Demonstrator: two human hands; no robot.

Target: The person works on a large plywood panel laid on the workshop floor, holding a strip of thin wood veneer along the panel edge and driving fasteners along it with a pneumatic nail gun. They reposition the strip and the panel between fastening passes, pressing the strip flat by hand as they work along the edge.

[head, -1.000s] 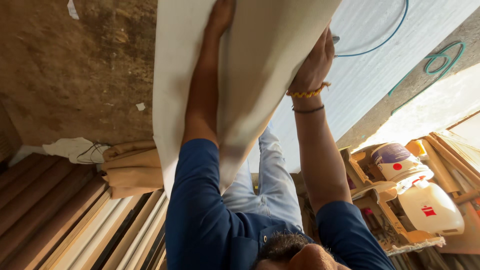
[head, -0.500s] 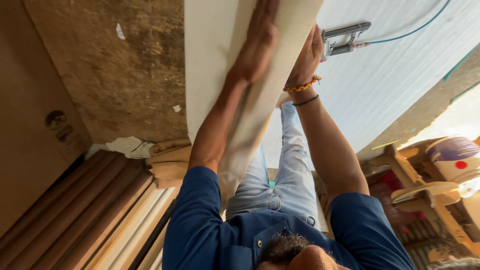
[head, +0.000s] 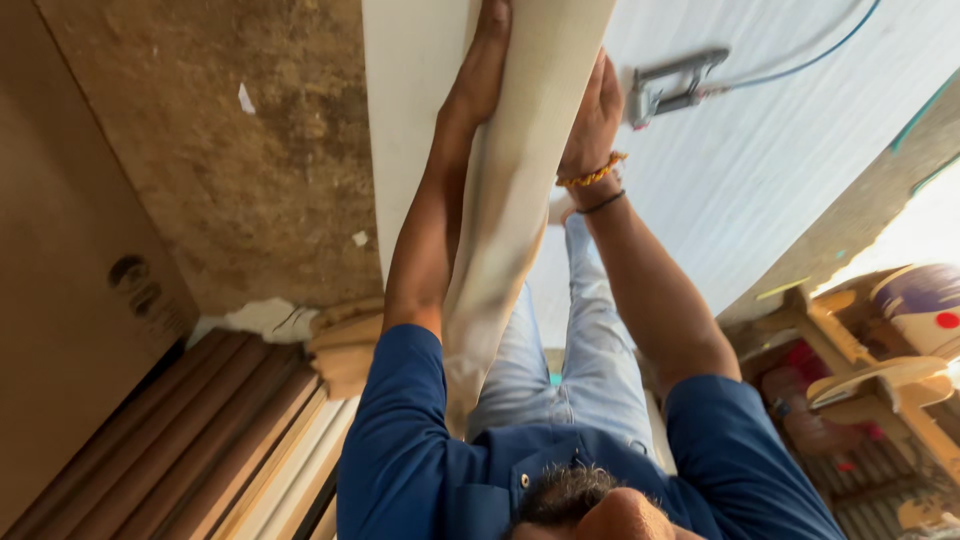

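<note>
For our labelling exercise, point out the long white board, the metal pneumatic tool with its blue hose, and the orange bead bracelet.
long white board [head: 415, 120], head view, flat face.
metal pneumatic tool [head: 672, 82], head view, body.
orange bead bracelet [head: 592, 176], head view, beads on the wrist.

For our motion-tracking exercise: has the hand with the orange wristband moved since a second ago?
Yes, slightly. The banded hand, gripping the pale sheet, now sits further to the picture's left of the metal tool than before.
</note>
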